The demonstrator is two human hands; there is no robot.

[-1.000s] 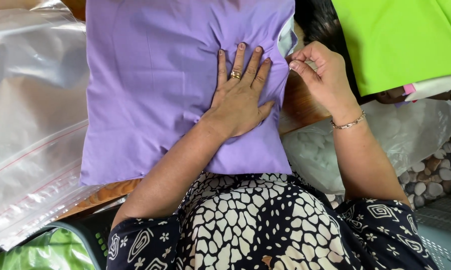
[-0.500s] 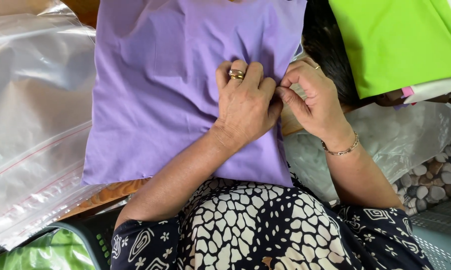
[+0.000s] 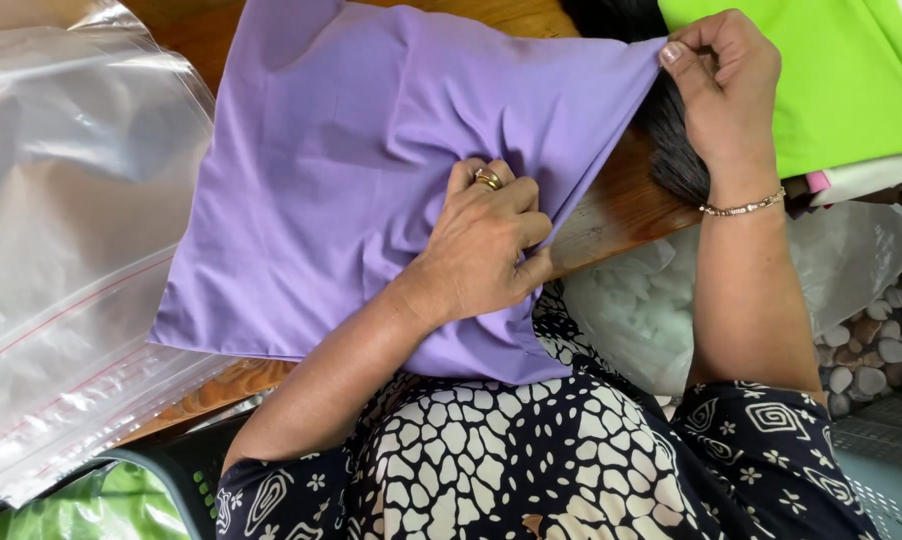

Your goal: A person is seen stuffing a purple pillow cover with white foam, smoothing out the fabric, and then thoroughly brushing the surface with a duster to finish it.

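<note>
Purple cloth [image 3: 351, 170] lies on the wooden table [image 3: 621, 205]. The left hand [image 3: 486, 250] bunches its middle in curled fingers; the right hand [image 3: 721, 85] pinches its corner at two o'clock. Clear plastic bags [image 3: 61, 250] lie at nine o'clock, green fabric [image 3: 851, 80] past the right hand.

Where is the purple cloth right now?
In the head view the purple cloth lies mid-frame on the wooden table, right of the clear plastic bags, bunched under the left hand, its corner pinched by the right hand.
</note>
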